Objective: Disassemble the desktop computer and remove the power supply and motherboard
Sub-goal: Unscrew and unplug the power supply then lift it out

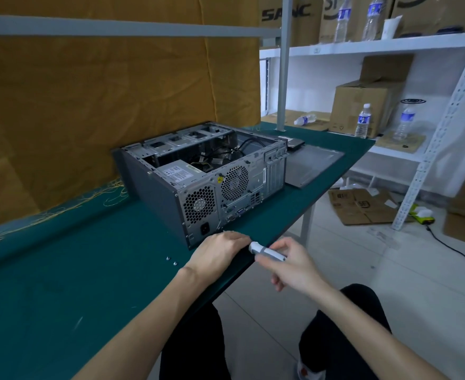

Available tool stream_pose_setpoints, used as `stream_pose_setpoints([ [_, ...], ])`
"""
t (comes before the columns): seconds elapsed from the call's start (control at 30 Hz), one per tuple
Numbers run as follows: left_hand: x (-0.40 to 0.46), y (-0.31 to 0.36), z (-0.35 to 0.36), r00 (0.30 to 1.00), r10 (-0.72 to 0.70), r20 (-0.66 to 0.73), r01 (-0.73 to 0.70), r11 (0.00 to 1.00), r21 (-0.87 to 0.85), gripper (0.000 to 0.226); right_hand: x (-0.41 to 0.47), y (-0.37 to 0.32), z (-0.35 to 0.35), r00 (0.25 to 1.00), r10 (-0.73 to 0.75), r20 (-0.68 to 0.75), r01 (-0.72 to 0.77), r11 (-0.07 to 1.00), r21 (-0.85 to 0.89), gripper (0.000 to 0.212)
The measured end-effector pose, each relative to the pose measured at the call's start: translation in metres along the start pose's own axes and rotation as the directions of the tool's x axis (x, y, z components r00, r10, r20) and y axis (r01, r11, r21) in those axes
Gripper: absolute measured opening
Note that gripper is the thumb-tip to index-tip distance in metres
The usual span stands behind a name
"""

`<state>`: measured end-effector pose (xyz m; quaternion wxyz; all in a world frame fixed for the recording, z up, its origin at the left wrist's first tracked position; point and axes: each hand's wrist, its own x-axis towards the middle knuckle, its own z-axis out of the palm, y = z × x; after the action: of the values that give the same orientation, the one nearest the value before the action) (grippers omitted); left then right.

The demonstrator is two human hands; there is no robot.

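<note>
Grey steel computer case (pixel 198 171) lies open on its side mid-desk (pixel 61 283), rear panel toward the near edge. Right hand (pixel 288 266) clamps a screwdriver (pixel 267 251); left hand (pixel 220 252), fingers curled together, steadies its tip (likely for rear-panel screws).

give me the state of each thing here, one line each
computer case: on its side on the table, side open, insides showing
side panel: off, flat on the table beside the case
power supply: still inside the case
screws: two, loose on the table
screwdriver: held in the right hand
left hand: knuckles up at the case's rear bottom corner, grip hidden
upper-shelf bottles: upright
lower-shelf bottle: lying down
</note>
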<state>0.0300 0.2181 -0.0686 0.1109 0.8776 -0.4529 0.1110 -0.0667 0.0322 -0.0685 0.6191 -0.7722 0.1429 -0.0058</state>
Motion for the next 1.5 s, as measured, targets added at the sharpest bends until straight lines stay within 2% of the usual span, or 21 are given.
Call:
stream_pose_setpoints([
  [0.07, -0.001, 0.001, 0.000, 1.000, -0.019, -0.019, 0.019, 0.999, 0.041, 0.024, 0.001, -0.009, -0.007, 0.957, 0.234, 0.172, -0.262, 0.950, 0.168, 0.049],
  [0.13, -0.001, 0.001, 0.003, 0.999, -0.032, -0.032, 0.034, 0.998, 0.061, 0.025, 0.003, -0.012, -0.011, 0.942, 0.248, 0.224, -0.289, 0.942, 0.173, 0.051],
  [0.2, 0.001, 0.000, 0.004, 0.998, -0.050, -0.039, 0.051, 0.998, 0.037, 0.031, 0.004, -0.010, -0.009, 0.984, 0.125, 0.129, -0.144, 0.978, 0.151, 0.036],
  [0.27, 0.002, -0.001, 0.003, 0.998, -0.056, -0.021, 0.056, 0.998, 0.002, 0.040, 0.003, -0.006, -0.005, 0.997, -0.074, -0.013, 0.074, 0.997, -0.034, 0.016],
  [0.33, 0.003, 0.000, 0.002, 0.999, -0.031, 0.019, 0.031, 1.000, 0.007, 0.045, 0.003, 0.000, -0.002, 0.968, -0.226, -0.104, 0.193, 0.946, -0.259, 0.020],
  [0.37, 0.003, 0.001, 0.001, 0.999, -0.018, 0.034, 0.017, 1.000, 0.022, 0.045, 0.002, 0.001, -0.002, 0.964, -0.241, -0.113, 0.200, 0.936, -0.288, 0.024],
  [0.43, 0.002, 0.002, 0.000, 0.999, -0.008, 0.031, 0.007, 0.999, 0.048, 0.040, 0.003, -0.001, -0.001, 0.987, -0.141, -0.070, 0.129, 0.979, -0.157, 0.026],
  [0.53, -0.001, 0.003, -0.002, 1.000, -0.018, -0.005, 0.019, 0.996, 0.085, 0.028, 0.002, -0.015, -0.005, 0.969, 0.190, 0.158, -0.214, 0.966, 0.145, 0.042],
  [0.6, -0.002, 0.003, -0.001, 0.999, -0.026, -0.027, 0.029, 0.993, 0.110, 0.023, 0.004, -0.017, -0.009, 0.953, 0.225, 0.201, -0.247, 0.964, 0.096, 0.045],
  [0.67, 0.000, 0.003, 0.000, 0.999, -0.040, -0.032, 0.043, 0.993, 0.113, 0.021, 0.004, -0.012, -0.007, 0.995, 0.075, 0.062, -0.069, 0.993, -0.100, 0.029],
  [0.7, 0.002, 0.003, 0.001, 0.999, -0.047, -0.028, 0.049, 0.995, 0.092, 0.024, 0.003, -0.009, -0.004, 0.998, -0.055, -0.034, 0.045, 0.967, -0.250, 0.018],
  [0.77, 0.004, 0.002, 0.002, 0.999, -0.033, 0.004, 0.033, 0.998, 0.056, 0.039, 0.004, -0.002, 0.002, 0.958, -0.265, -0.111, 0.192, 0.878, -0.438, 0.021],
  [0.83, 0.005, 0.003, 0.002, 0.999, 0.002, 0.041, -0.004, 0.999, 0.053, 0.046, 0.006, 0.002, 0.006, 0.953, -0.285, -0.102, 0.233, 0.905, -0.355, 0.028],
  [0.9, 0.005, 0.002, 0.000, 0.999, 0.018, 0.041, -0.021, 0.998, 0.065, 0.042, 0.007, -0.002, 0.005, 0.977, -0.189, -0.100, 0.161, 0.959, -0.233, 0.032],
  [1.0, 0.003, 0.000, 0.000, 1.000, 0.015, 0.003, -0.015, 0.996, 0.084, 0.029, 0.008, -0.012, -0.007, 0.984, 0.170, 0.058, -0.170, 0.985, -0.010, 0.050],
  [1.07, 0.001, -0.001, 0.002, 1.000, 0.007, -0.020, -0.005, 0.993, 0.116, 0.020, 0.008, -0.010, -0.012, 0.936, 0.265, 0.231, -0.283, 0.958, 0.045, 0.056],
  [1.13, 0.001, -0.001, 0.003, 0.999, -0.009, -0.045, 0.015, 0.992, 0.125, 0.016, 0.008, -0.008, -0.009, 0.957, 0.191, 0.218, -0.196, 0.981, 0.003, 0.050],
  [1.2, -0.002, -0.003, 0.006, 0.998, -0.013, -0.056, 0.018, 0.995, 0.099, 0.020, 0.007, -0.003, -0.001, 1.000, -0.021, 0.021, 0.026, 0.972, -0.232, 0.026],
  [1.27, -0.005, -0.007, 0.005, 0.999, -0.017, -0.040, 0.019, 0.999, 0.051, 0.036, 0.008, 0.005, 0.007, 0.963, -0.242, -0.120, 0.171, 0.890, -0.423, 0.024],
  [1.33, -0.004, -0.010, 0.004, 1.000, 0.001, -0.023, 0.000, 0.997, 0.074, 0.044, 0.009, 0.008, 0.008, 0.964, -0.229, -0.137, 0.167, 0.919, -0.357, 0.031],
  [1.5, 0.004, -0.007, -0.003, 0.998, 0.050, 0.043, -0.056, 0.989, 0.139, 0.037, 0.010, 0.002, 0.005, 0.998, -0.031, -0.048, 0.023, 0.989, -0.144, 0.029],
])
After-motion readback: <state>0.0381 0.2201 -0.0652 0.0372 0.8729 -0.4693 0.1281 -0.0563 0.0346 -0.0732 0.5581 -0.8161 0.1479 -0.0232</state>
